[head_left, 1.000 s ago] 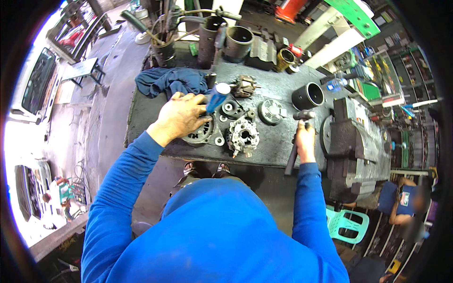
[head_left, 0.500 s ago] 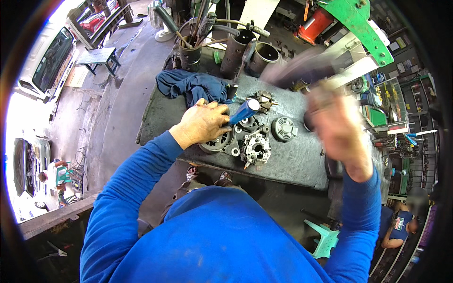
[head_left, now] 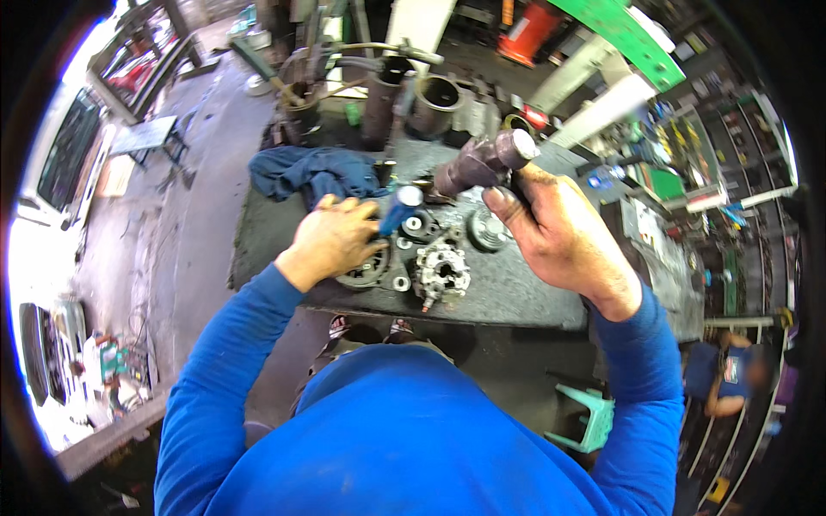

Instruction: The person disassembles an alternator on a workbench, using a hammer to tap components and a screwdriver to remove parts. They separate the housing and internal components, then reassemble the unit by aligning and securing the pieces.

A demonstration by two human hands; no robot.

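Note:
Leaning against the fingers of my left hand is a blue-handled screwdriver, its pale butt end up and its shaft hidden. My left hand steadies it over a round metal housing, which the hand partly covers. My right hand is closed round a hammer, whose dark head with a bright face is raised above the bench, right of the screwdriver. Close by lie a silvery alternator end housing, a smaller ringed part and a round finned disc.
A dark blue cloth lies at the back left of the workbench. Behind it stand metal cylinders and a can of tools. A green stool is below right; another person is at the far right.
The hammer, blurred and raised at the upper right before, has come down and left toward the screwdriver. My left hand stays at the housing. The whole view has shifted somewhat.

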